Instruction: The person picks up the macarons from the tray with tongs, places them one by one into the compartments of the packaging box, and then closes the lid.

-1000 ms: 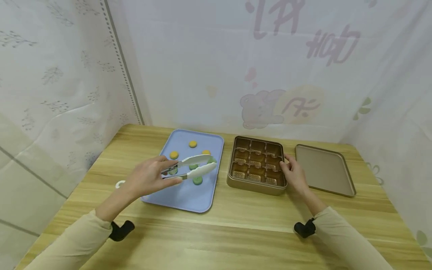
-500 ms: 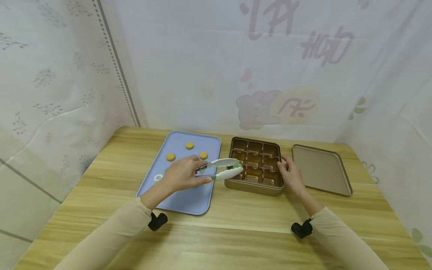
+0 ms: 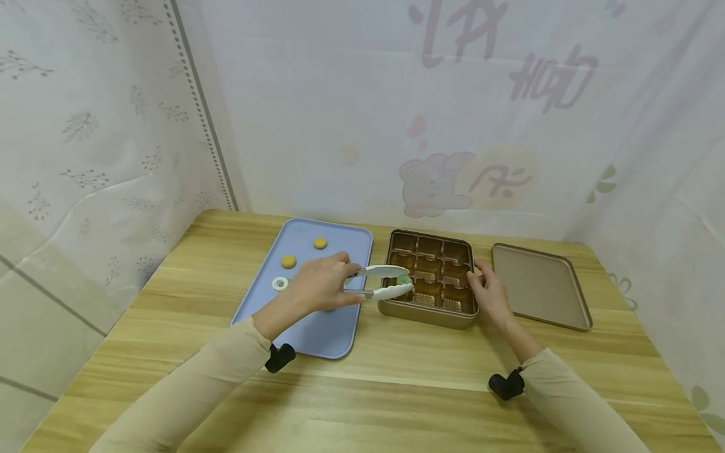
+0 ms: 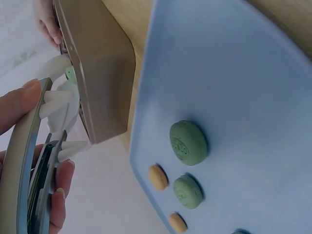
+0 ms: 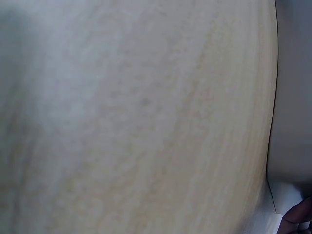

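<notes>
While the left hand (image 3: 325,286) closes thumb and fingers around the tongs (image 3: 391,272), their scalloped white tips hold a green disc (image 3: 404,279) over the front-left compartment of the box (image 3: 427,316); whether the disc touches the compartment floor, I cannot tell. The tongs' arms are shiny, straight metal. The right hand (image 3: 489,292) grips the box's right edge, thumb at the rim and fingers along the outer wall. The box is square, bronze-toned and smooth-sided, with rounded corners; its glossy brown insert (image 3: 428,272) forms a three-by-three grid with ribbed pockets.

Just left of the box lies a matte blue tray (image 3: 340,340) with a low raised rim. On it sit plain, round yellow discs (image 3: 288,261) and thicker green ones bearing an embossed mark, too small to read. A white ring (image 3: 280,284) shows beside the left wrist.

Right of the box, a flat bronze-toned lid (image 3: 542,286) with a raised edge rests on the wood-grained worktop (image 3: 425,402). Behind hangs a creased pale cloth (image 3: 317,126) printed with leaf sprigs, a bear (image 3: 433,185) and stylised pinkish lettering, whose smaller word begins with H; I cannot read the rest.
</notes>
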Demonstrator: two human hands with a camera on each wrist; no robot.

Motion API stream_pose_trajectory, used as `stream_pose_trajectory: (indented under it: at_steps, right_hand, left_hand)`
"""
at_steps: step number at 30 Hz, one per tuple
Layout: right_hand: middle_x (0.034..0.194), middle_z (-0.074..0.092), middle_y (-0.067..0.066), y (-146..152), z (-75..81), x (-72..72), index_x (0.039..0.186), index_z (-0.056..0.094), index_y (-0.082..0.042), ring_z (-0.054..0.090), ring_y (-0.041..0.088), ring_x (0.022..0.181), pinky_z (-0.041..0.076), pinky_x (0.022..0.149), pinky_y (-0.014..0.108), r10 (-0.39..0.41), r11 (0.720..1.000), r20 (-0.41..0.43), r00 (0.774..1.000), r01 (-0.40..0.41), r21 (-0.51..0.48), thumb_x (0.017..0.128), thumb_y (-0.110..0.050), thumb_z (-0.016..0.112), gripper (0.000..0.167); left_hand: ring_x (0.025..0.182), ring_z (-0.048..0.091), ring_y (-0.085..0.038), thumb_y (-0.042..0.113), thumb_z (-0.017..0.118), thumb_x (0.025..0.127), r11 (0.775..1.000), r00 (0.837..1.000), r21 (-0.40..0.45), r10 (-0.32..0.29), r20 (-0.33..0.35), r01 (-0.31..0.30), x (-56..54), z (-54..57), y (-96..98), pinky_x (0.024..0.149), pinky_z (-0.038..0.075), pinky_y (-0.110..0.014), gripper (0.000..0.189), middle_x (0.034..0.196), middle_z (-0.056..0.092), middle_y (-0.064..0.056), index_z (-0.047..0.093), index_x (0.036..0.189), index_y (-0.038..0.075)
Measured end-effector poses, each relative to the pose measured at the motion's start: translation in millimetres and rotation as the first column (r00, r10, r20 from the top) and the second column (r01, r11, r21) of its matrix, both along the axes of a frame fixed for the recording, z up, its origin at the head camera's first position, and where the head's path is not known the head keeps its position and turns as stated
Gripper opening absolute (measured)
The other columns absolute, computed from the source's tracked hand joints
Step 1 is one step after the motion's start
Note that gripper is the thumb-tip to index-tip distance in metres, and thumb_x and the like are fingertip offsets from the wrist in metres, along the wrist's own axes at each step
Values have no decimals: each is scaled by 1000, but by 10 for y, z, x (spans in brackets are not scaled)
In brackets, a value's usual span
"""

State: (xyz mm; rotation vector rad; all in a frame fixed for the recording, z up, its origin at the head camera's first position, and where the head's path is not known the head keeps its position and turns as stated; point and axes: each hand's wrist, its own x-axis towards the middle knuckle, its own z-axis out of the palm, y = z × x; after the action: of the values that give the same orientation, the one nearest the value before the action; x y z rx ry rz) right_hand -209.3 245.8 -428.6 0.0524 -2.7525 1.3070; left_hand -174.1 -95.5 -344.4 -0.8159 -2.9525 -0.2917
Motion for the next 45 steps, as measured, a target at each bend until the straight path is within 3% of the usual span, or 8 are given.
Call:
stream_pose_trajectory:
  at_steps: [11,23,27,31,36,41,45]
  right_hand:
    - [77,52,10,-11,9,0,139,39,4,42,6,59,39,58,26,9,1000,-9,1000,-9,5,100,-20,44,46]
    - [73,50,8,-32,-6,17,138,39,7,41,8,59,38,56,25,4,1000,-16,1000,-4,1,100,-18,44,45]
    - [74,48,7,-40,-10,18,139,38,5,40,8,58,37,56,26,2,1000,8,1000,-2,-5,101,-20,43,46]
    - [75,49,7,-43,-17,2,140,38,4,41,6,58,38,57,26,5,1000,12,1000,-5,-9,101,-22,43,47]
    - [77,51,9,-37,-21,-12,140,38,3,42,6,59,39,58,26,11,1000,5,1000,-11,-23,101,-22,43,46]
    - [79,52,9,-18,-9,-6,140,39,2,43,6,62,39,60,26,12,1000,4,1000,-12,-23,101,-23,42,46]
    - [81,52,11,4,4,-1,141,37,2,43,6,64,39,62,27,7,1000,12,1000,-7,-15,101,-24,42,47]
  left_hand:
    - [60,44,-10,46,75,75,1000,1000,-4,-4,-1,4,5,1,0,49,36,-25,55,91,57,0,66,118,13]
    - [63,46,-11,48,74,76,999,999,-39,17,50,-15,-15,50,14,50,37,-26,60,94,57,-1,63,123,13]
    - [62,47,-10,47,76,74,999,999,26,23,37,-24,-17,9,-46,50,37,-25,61,94,58,-1,64,122,12]
    - [57,44,-9,47,76,73,990,998,126,63,10,-64,19,-66,-253,47,35,-24,61,90,59,-3,64,122,13]
    - [55,39,-9,45,76,74,969,988,197,153,-5,-149,166,-139,-655,46,33,-24,60,86,57,-5,64,121,9]
    - [55,39,-8,43,76,74,958,979,206,204,-1,-199,426,-228,-1003,45,32,-22,61,85,56,-5,65,119,4]
    - [56,39,-6,46,76,73,955,972,191,234,-20,-226,633,-311,-1156,45,31,-21,61,83,56,-2,66,116,5]
